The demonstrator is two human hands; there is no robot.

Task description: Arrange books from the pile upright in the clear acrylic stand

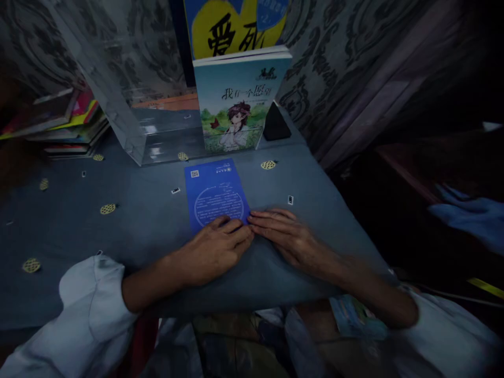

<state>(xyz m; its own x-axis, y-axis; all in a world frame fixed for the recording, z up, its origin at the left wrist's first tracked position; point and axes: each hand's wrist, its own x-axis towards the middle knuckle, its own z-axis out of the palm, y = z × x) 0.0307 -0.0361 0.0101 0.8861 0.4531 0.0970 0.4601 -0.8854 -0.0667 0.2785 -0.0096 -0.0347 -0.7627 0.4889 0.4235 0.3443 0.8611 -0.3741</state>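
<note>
A blue printed leaflet (210, 184) with white text, a ring design and a QR code lies on the grey-blue tablecloth in front of me. My left hand (216, 245) covers its near part, fingers bent over it and thumb side toward the right. Beside it, my right hand (289, 234) has its fingers stretched out and held together, the tips touching the leaflet's near right corner and meeting the left fingertips. The leaflet's near edge is hidden under my left hand.
Behind the leaflet, a teal illustrated book (240, 105) stands upright before a yellow-and-blue book (232, 31). A clear acrylic stand (137, 131) and a stack of books (66, 121) are to the left. A black wedge (277, 123) stands near the right table edge. Patterned fabric hangs behind.
</note>
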